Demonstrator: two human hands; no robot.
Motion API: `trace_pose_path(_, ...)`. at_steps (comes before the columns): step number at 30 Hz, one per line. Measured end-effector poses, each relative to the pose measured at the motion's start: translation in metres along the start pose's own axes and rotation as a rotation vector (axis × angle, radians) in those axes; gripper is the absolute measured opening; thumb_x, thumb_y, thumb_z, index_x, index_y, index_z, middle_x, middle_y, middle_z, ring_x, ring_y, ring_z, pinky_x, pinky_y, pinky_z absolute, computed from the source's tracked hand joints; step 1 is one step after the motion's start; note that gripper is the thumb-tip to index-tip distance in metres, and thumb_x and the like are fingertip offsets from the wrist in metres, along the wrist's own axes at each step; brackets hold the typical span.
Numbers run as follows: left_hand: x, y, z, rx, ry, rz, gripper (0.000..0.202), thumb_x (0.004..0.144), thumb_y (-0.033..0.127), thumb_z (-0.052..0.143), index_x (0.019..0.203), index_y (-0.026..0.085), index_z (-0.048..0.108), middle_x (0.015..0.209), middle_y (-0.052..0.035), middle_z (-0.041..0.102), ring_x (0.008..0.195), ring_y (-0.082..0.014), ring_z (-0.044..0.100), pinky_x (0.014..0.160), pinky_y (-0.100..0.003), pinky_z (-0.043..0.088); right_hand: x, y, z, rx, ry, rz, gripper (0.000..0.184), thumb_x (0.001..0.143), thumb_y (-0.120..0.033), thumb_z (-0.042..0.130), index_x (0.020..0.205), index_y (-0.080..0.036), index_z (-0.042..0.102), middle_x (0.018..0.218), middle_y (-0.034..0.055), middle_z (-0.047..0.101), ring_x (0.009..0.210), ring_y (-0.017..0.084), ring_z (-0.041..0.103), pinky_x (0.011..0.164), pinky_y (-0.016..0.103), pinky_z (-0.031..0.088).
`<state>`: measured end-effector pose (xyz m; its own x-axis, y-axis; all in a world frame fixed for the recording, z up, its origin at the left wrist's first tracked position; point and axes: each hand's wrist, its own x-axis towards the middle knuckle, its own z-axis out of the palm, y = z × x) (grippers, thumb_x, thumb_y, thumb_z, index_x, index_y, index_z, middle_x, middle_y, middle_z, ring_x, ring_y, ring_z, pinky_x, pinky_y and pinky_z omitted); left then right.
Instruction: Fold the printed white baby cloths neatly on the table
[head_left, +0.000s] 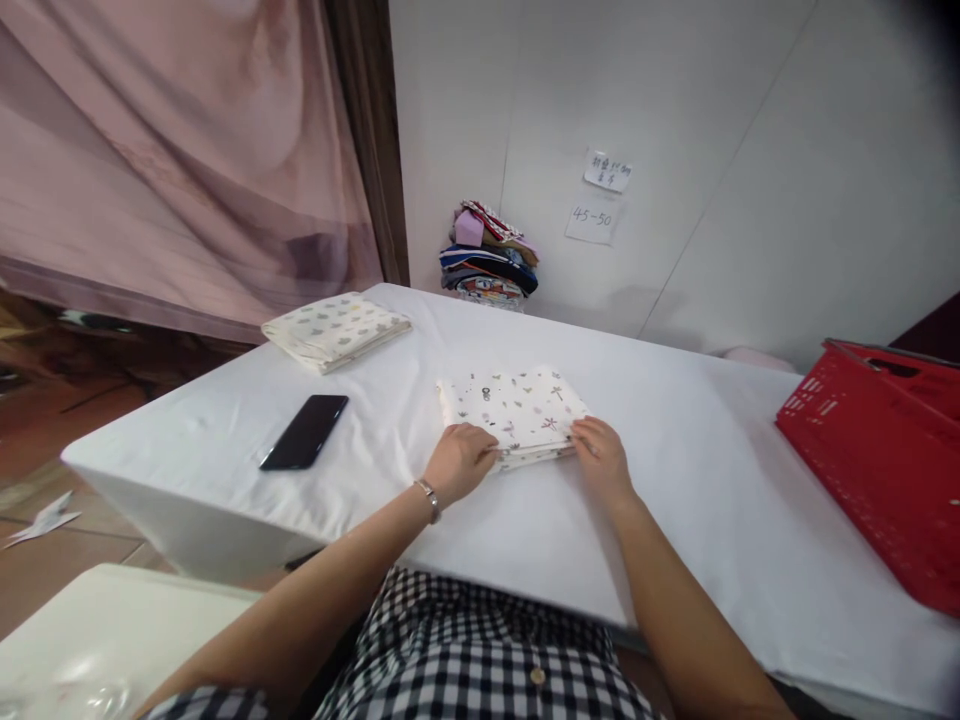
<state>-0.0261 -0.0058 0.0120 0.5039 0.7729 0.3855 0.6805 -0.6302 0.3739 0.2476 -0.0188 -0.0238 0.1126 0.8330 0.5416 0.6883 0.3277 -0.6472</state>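
Note:
A folded white cloth (517,405) printed with small palm trees and figures lies flat on the white-covered table (360,440) in front of me. My left hand (463,460) grips its near left corner, fingers curled over the edge and thumb underneath or behind. At the near right corner, my right hand (602,455) pinches the layered edge between thumb and fingers. Several fabric layers show along the near side. Further left and back rests a second folded cloth (337,328), cream with grey-green shapes.
A black phone (305,432) lies on the left of the table. On the right stands a red plastic basket (885,450). Behind the table a stack of folded clothes (489,258) leans near the wall, with paper notes (592,218) on it. A pink curtain (187,150) hangs at left.

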Motion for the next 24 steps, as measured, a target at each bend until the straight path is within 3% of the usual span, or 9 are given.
trace_pose_path(4,0.013,0.010,0.015,0.103,-0.063,-0.053,0.019,0.084,0.030,0.050,0.085,0.019,0.065,0.085,-0.0048,0.064,0.084,-0.0188,0.056,0.076,-0.033,0.040,0.001,0.001,0.004,-0.091,-0.147,-0.114,0.019,0.081,-0.027,0.052,0.089,-0.027,0.069,0.097,0.0033,0.067,0.104,0.023,0.053,0.096,0.044,0.034)
trace_pose_path(10,0.021,0.010,0.021,0.125,-0.176,-0.083,0.021,0.084,0.035,0.051,0.082,0.020,0.067,0.083,-0.0040,0.062,0.080,-0.0175,0.056,0.072,-0.030,0.040,0.001,0.004,0.004,-0.149,-0.212,-0.153,0.023,0.083,-0.026,0.049,0.095,-0.026,0.069,0.102,0.0048,0.065,0.100,0.023,0.053,0.092,0.041,0.035)
trace_pose_path(18,0.024,0.012,0.019,0.028,-0.149,-0.161,0.026,0.085,0.036,0.048,0.077,0.021,0.067,0.079,-0.0020,0.061,0.077,-0.0149,0.056,0.069,-0.027,0.039,0.003,0.006,0.016,-0.187,-0.184,-0.155,0.024,0.084,-0.024,0.047,0.096,-0.024,0.068,0.099,0.0056,0.064,0.097,0.023,0.053,0.090,0.040,0.034)
trace_pose_path(24,0.029,0.014,0.020,0.044,-0.198,-0.208,0.030,0.083,0.043,0.047,0.074,0.022,0.066,0.079,-0.0016,0.061,0.074,-0.0150,0.056,0.065,-0.026,0.039,0.002,0.005,0.016,-0.160,-0.103,-0.187,0.025,0.086,-0.024,0.043,0.095,-0.024,0.066,0.099,0.0054,0.064,0.096,0.022,0.053,0.089,0.039,0.036)
